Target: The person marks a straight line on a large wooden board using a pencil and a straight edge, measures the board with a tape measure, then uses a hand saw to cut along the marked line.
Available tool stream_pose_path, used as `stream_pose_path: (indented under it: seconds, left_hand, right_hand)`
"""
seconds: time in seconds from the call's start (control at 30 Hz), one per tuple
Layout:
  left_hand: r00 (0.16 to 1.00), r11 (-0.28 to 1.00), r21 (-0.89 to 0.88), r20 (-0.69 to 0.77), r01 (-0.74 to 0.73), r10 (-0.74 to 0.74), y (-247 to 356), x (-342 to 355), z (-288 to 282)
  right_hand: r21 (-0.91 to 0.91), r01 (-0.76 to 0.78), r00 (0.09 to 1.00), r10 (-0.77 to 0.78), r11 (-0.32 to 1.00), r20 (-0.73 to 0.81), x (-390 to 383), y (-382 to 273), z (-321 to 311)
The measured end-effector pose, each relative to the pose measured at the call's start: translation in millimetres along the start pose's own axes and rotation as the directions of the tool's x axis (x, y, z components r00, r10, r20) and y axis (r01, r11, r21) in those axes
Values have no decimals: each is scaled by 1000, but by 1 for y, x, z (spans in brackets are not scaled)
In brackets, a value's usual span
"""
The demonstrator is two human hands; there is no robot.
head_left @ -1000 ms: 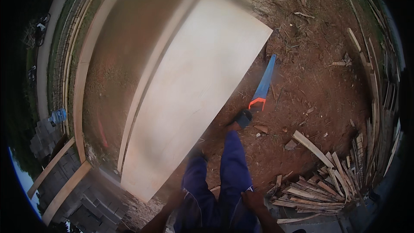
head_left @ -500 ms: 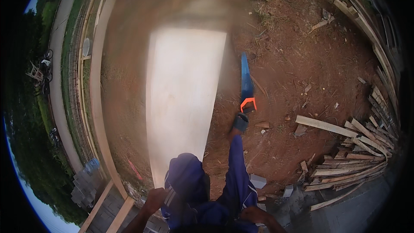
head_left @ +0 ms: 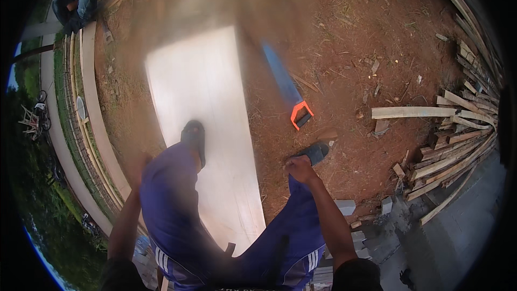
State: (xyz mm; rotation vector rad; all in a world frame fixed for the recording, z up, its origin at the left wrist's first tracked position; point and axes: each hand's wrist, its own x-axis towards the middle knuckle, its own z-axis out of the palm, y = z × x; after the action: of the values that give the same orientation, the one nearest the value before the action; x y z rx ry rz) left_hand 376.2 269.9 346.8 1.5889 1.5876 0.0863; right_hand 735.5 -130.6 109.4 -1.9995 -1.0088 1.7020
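A long pale wooden board [head_left: 218,91] lies on the ground in front of me, with my left foot in a dark sandal on it. To its right rests a hand saw [head_left: 284,81] with a blue blade and an orange and black handle, lying on the soil. My right hand [head_left: 300,168] is at my right knee, its fingers curled closed; whether they grip anything is hidden. My left hand [head_left: 144,168] is beside my left knee, blurred and partly behind the purple trouser leg, so its fingers do not show. Neither hand touches the saw.
Stacked wooden strips [head_left: 452,151] lie at the right, beside grey concrete flooring [head_left: 431,237]. Grey blocks [head_left: 346,206] stand by my right leg. Along the left run long timber rails [head_left: 97,108] and a path. Another person [head_left: 81,5] is at the upper left.
My left foot now rests on the board and my legs are wider apart. Both hands have moved forward to the knees. The view has turned, bringing another person into sight at the upper left.
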Motion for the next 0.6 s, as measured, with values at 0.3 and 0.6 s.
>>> stream_pose_path:
  seconds: [0.3,0.6]
  left_hand:
    - [912,874,266,60,-407,406,-13,344,95]
    - [577,606,173,-191,-777,794,19,450,207]
  right_hand:
    - [396,-683,394,766,614,-508,243,78,41]
    - [457,-513,255,637,727,-728,259,152,59]
